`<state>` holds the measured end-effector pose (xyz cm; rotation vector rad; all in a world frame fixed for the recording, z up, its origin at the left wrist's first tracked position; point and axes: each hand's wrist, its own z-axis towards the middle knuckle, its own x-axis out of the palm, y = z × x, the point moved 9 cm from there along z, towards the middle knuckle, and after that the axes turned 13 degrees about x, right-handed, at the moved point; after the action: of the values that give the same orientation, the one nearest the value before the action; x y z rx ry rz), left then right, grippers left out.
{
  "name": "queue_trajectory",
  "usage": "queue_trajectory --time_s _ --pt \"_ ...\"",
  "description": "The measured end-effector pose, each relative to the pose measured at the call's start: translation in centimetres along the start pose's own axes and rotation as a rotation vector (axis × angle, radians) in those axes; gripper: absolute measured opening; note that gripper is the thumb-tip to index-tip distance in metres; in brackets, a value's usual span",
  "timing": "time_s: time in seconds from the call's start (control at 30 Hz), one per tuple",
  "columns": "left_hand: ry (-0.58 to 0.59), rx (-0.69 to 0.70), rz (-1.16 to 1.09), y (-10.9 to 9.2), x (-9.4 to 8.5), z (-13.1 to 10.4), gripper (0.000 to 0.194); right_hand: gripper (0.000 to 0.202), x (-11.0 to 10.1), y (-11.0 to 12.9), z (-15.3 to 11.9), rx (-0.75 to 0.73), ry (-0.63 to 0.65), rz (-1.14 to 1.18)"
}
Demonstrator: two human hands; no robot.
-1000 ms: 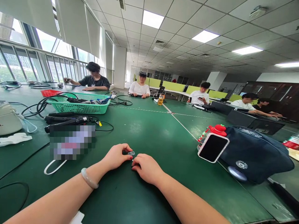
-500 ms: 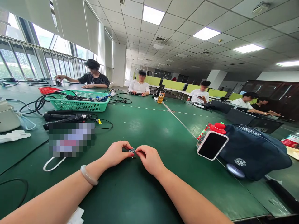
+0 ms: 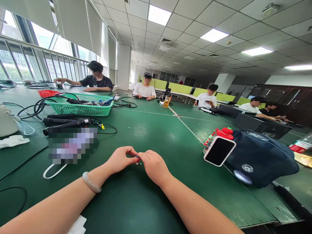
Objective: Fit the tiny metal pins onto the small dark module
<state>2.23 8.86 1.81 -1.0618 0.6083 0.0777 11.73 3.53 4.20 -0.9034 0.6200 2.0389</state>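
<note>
Here I see my left hand (image 3: 120, 160) and right hand (image 3: 153, 165) meeting fingertip to fingertip just above the smooth green table (image 3: 156, 136), both pinched closed on a tiny dark component (image 3: 137, 157), too small for me to make out any marking; a small pale piece (image 3: 138, 163) lies on the felt-like surface right beneath it. A pale, glossy bangle (image 3: 90, 182) circles my left wrist. To the right, a phone (image 3: 219, 150) with a sparkly rim leans against a dark navy fabric bag (image 3: 260, 159) carrying a round white emblem I cannot read. Off to the left, black cables trail toward a green plastic mesh basket (image 3: 80, 109).
</note>
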Motion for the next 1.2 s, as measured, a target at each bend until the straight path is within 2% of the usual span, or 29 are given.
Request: queue_trajectory --time_s 0.2,0.37,0.47,0.6,0.7,0.77,0.87,1.0,1.2 --pt "0.006 0.01 0.002 -0.7 -0.1 0.0 0.026 0.026 0.0 0.4 -0.1 -0.06 -0.007 -0.073" --pt "-0.006 0.009 0.03 -0.6 -0.2 0.0 0.027 0.032 0.4 0.3 -0.1 -0.035 0.093 -0.062" --pt "0.002 -0.004 -0.028 -0.4 0.0 0.1 0.026 0.038 0.4 0.4 -0.1 -0.015 0.133 -0.034" --pt "-0.028 -0.011 -0.14 -0.1 0.0 0.2 0.025 0.044 0.1 0.4 0.0 0.009 0.11 0.035" --pt "-0.038 -0.016 -0.129 0.1 -0.1 0.2 0.024 0.044 -0.1 -0.4 0.1 0.08 0.081 0.097" --pt "-0.041 -0.024 -0.079 0.3 -0.3 0.2 0.024 0.042 0.2 -1.7 0.2 0.194 0.097 0.142" --pt "-0.041 -0.013 -0.011 0.4 -0.6 0.1 0.027 0.031 1.4 -3.0 0.1 0.323 0.202 0.194" --pt "-0.051 0.009 0.016 0.2 -0.7 0.1 0.028 0.019 2.9 -2.9 -0.3 0.337 0.335 0.252" --pt "-0.044 0.015 0.019 -0.2 -0.6 0.2 0.025 0.005 4.0 -2.5 -0.5 0.334 0.366 0.26"
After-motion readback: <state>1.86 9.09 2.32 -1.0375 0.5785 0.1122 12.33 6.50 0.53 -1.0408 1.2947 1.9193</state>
